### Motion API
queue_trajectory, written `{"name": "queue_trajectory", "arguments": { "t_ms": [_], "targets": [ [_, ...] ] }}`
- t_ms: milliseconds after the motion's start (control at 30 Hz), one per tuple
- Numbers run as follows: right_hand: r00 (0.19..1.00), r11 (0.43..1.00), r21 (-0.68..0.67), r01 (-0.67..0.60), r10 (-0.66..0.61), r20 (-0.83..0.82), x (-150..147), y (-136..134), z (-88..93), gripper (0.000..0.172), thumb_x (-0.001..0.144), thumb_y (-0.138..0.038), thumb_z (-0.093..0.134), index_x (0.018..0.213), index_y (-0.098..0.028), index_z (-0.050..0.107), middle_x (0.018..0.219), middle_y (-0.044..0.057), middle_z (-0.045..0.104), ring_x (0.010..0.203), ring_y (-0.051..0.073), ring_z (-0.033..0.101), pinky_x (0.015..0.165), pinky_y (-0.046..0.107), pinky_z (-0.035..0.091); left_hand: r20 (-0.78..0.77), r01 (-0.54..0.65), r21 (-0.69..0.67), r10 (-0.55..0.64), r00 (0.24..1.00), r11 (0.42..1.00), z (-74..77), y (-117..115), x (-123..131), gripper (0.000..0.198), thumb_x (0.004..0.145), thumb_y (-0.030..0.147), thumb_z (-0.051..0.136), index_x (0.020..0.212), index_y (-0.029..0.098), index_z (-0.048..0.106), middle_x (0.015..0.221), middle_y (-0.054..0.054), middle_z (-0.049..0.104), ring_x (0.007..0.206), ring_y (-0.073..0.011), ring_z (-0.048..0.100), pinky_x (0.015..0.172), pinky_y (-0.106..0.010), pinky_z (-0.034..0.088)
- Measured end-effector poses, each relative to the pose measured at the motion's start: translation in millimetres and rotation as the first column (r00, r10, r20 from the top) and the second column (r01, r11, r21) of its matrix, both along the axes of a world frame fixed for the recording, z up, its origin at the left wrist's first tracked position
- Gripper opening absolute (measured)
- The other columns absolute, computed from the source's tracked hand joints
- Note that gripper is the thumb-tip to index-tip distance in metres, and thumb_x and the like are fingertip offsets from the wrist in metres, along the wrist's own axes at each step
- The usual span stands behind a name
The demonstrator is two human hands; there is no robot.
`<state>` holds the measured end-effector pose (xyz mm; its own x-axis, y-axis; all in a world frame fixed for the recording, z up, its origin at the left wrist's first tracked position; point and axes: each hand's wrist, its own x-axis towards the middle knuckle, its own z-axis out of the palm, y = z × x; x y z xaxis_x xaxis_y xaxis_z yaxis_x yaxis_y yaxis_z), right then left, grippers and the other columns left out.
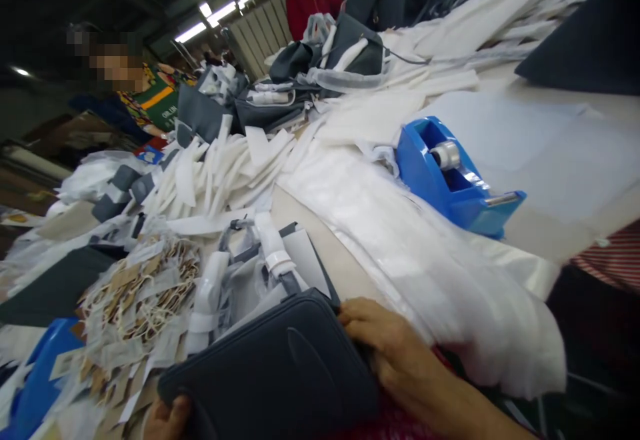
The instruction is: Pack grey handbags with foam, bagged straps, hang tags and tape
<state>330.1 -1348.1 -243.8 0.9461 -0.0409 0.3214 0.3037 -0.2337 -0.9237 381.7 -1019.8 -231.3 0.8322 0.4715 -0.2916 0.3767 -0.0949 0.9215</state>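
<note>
A dark blue-grey handbag point(280, 367) is tilted up close in front of me at the table's near edge. My left hand point(169, 419) grips its lower left corner, the thumb on the front panel. At the upper right corner my right hand point(383, 333) has its fingers closed on the side edge. White wrapping point(273, 243) covers the bag's handle, and grey-white packing shows behind the front panel. Left of the bag is a heap of tags with cords point(145, 293). The fingertips behind the bag are hidden.
A blue tape dispenser point(445, 180) stands at right on white foam sheeting point(400, 247). White foam strips point(225, 170) and more dark bags point(270, 107) lie farther back. Two people work across the table, one in a red top point(313, 7), one in a green apron point(160, 100).
</note>
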Motion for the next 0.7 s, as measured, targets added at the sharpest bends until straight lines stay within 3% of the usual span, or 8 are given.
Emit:
{"name": "queue_trajectory", "arguments": {
  "t_ms": [67, 133, 200, 267, 400, 567, 700],
  "targets": [
    [0.988, 0.988, 0.074, 0.135, -0.128, -0.087, 1.2, -0.5, 4.9, 0.026, 0.091, -0.015, 0.040, 0.096, -0.024, 0.063, 0.097, 0.004, 0.066, 0.094, 0.018, 0.062, 0.085, 0.032, 0.050, 0.003, -0.021, -0.044, 0.021, 1.000, 0.999, 1.8, -4.5, -1.2, 0.084, 0.037, 0.041, 0.088, 0.114, 0.024, 0.059, 0.066, 0.003, 0.071, 0.071, -0.0298, 0.070, 0.069, -0.041, 0.061],
    [0.974, 0.975, 0.116, 0.190, -0.173, -0.146, 6.7, 3.8, 14.8, 0.028, 0.091, -0.026, 0.047, 0.118, -0.025, 0.056, 0.115, 0.006, 0.062, 0.109, 0.020, 0.058, 0.094, 0.036, 0.047, 0.019, -0.028, -0.064, 0.029, 0.999, 0.998, 2.3, -6.4, -1.3, 0.079, 0.035, 0.042, 0.088, 0.107, 0.021, 0.062, 0.068, 0.001, 0.071, 0.074, -0.0314, 0.070, 0.068, -0.040, 0.061],
    [0.967, 0.980, 0.140, 0.141, -0.107, -0.229, 16.6, 13.3, 27.9, 0.054, 0.085, -0.035, 0.059, 0.136, -0.027, 0.044, 0.127, 0.008, 0.058, 0.116, 0.024, 0.056, 0.099, 0.040, 0.045, 0.040, -0.032, -0.093, 0.036, 0.999, 0.995, 1.5, -6.6, -1.4, 0.074, 0.035, 0.044, 0.088, 0.099, 0.019, 0.063, 0.071, -0.001, 0.072, 0.076, -0.0324, 0.070, 0.065, -0.039, 0.061],
    [0.939, 0.987, 0.132, 0.096, -0.046, -0.341, 28.3, 24.6, 40.7, 0.072, 0.075, -0.035, 0.069, 0.140, -0.029, 0.039, 0.124, 0.007, 0.059, 0.112, 0.026, 0.058, 0.096, 0.042, 0.047, 0.063, -0.038, -0.140, 0.047, 0.997, 0.989, 0.8, -7.4, -2.4, 0.071, 0.035, 0.045, 0.088, 0.095, 0.018, 0.063, 0.073, -0.002, 0.072, 0.077, -0.0322, 0.069, 0.064, -0.037, 0.060],
    [0.877, 0.994, 0.094, 0.060, -0.008, -0.481, 46.2, 38.5, 57.0, 0.082, 0.068, -0.035, 0.074, 0.141, -0.032, 0.038, 0.105, 0.003, 0.062, 0.093, 0.024, 0.064, 0.084, 0.039, 0.053, 0.123, -0.026, -0.222, 0.054, 0.991, 0.975, 6.9, -14.1, -6.2, 0.073, 0.040, 0.042, 0.088, 0.102, 0.018, 0.061, 0.081, -0.002, 0.071, 0.081, -0.0274, 0.068, 0.067, -0.030, 0.057],
    [0.842, 0.988, 0.155, 0.011, 0.074, -0.534, 52.7, 37.7, 68.9, 0.096, 0.068, -0.039, 0.075, 0.148, -0.033, 0.023, 0.102, 0.003, 0.063, 0.082, 0.022, 0.067, 0.071, 0.034, 0.055, 0.148, 0.199, -0.338, -0.157, 0.977, 0.920, 23.0, -19.8, -8.2, 0.053, 0.057, 0.047, 0.081, 0.095, 0.017, 0.058, 0.072, 0.001, 0.062, 0.058, -0.0150, 0.058, 0.052, -0.022, 0.048],
    [0.814, 0.977, 0.201, 0.073, 0.058, -0.577, 52.0, 39.2, 74.6, 0.097, 0.067, -0.040, 0.077, 0.147, -0.039, 0.023, 0.103, 0.001, 0.063, 0.077, 0.020, 0.067, 0.067, 0.033, 0.055, 0.123, 0.333, -0.351, -0.309, 0.943, 0.875, 29.6, -17.8, -6.3, 0.043, 0.064, 0.048, 0.077, 0.084, 0.015, 0.058, 0.066, 0.003, 0.057, 0.057, -0.0117, 0.054, 0.052, -0.020, 0.043]
  ]
}}
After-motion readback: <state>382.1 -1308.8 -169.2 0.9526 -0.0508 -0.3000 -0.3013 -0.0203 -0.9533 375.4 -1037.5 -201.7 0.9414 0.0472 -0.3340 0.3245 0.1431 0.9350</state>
